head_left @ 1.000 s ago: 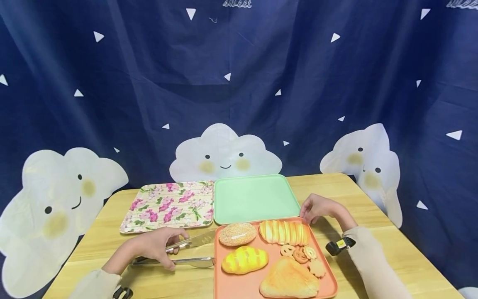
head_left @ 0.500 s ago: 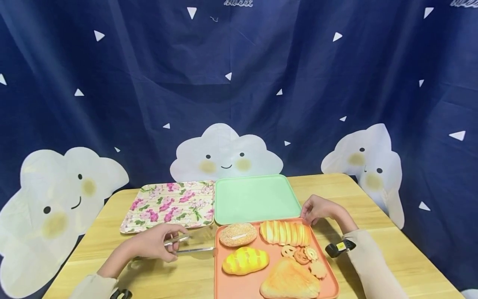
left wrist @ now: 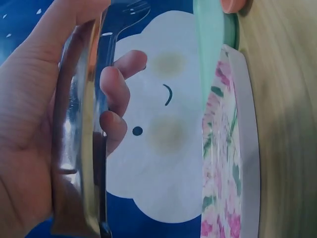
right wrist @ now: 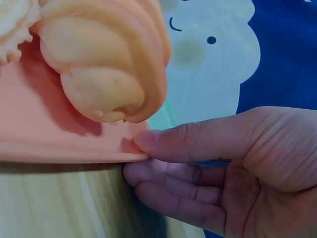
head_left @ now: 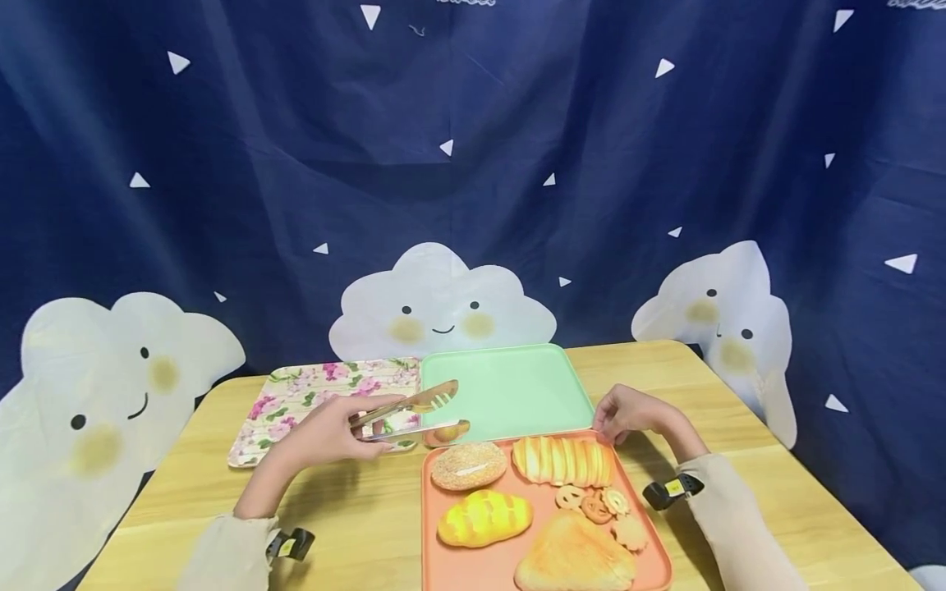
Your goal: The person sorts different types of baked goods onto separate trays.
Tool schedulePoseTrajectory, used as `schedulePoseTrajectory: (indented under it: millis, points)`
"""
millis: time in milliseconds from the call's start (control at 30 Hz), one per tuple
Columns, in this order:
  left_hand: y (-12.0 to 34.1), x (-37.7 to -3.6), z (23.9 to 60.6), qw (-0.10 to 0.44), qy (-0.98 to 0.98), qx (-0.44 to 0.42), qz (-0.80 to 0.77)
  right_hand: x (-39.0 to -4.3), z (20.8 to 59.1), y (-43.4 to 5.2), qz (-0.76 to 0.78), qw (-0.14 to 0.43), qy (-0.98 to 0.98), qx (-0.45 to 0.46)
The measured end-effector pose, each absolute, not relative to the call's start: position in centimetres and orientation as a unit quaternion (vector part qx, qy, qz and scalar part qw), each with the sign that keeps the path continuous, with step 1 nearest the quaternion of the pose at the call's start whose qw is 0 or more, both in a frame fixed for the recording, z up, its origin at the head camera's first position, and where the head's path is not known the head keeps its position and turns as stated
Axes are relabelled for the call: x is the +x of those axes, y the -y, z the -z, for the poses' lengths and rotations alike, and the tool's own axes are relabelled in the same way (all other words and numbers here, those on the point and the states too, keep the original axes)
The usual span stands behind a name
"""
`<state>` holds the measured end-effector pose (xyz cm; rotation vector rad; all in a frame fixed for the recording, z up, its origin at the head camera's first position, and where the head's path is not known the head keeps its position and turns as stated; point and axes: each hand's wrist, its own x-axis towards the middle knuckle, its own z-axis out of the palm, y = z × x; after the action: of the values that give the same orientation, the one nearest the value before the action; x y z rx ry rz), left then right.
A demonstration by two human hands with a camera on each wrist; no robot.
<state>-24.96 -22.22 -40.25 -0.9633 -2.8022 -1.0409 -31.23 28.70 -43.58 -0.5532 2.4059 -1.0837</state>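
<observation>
- Left hand (head_left: 325,435) wrapped around the handle end of metal tongs (head_left: 414,414), fingers curled on them; tongs lifted above the table, blades a little apart, nothing between them as far as visible.
- Tongs tips over the near left corner of the green tray (head_left: 510,390), just behind the sesame bun (head_left: 469,465).
- Floral tray (head_left: 296,402) at far left: nothing on it in view.
- Green tray in the middle, touching the floral one: bare as well.
- Orange tray (head_left: 432,558) nearest, holding all the bread: sesame bun, yellow roll (head_left: 484,517), ridged loaf (head_left: 563,460), small cookies (head_left: 599,505), triangular pastry (head_left: 572,558).
- Judged from this: no piece moved out yet; tongs taken in hand and raised, first piece not yet gripped, so almost all work left.
- Right hand (head_left: 628,413) at the far right corner of the orange tray, thumb on the rim, other fingers under the edge, lightly pinching it; ridged loaf just beside the thumb in the right wrist view.
</observation>
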Motion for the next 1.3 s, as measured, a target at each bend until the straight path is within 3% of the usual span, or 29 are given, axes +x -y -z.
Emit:
schedulePoseTrajectory:
  millis: [533, 767, 1300]
  points:
    - [21.3, -25.1, 40.6, -0.021, 0.890, -0.364, 0.276, -31.3, 43.3, -28.7, 0.390, 0.222, -0.872, -0.197]
    - [21.2, -24.9, 41.1, -0.063, 0.899, -0.341, 0.267, -31.2, 43.4, -28.6, 0.385, 0.222, -0.873, -0.200]
    - [21.1, -25.0, 41.1, -0.094, 0.887, -0.343, 0.296, -31.1, 43.3, -28.6, 0.382, 0.219, -0.874, -0.204]
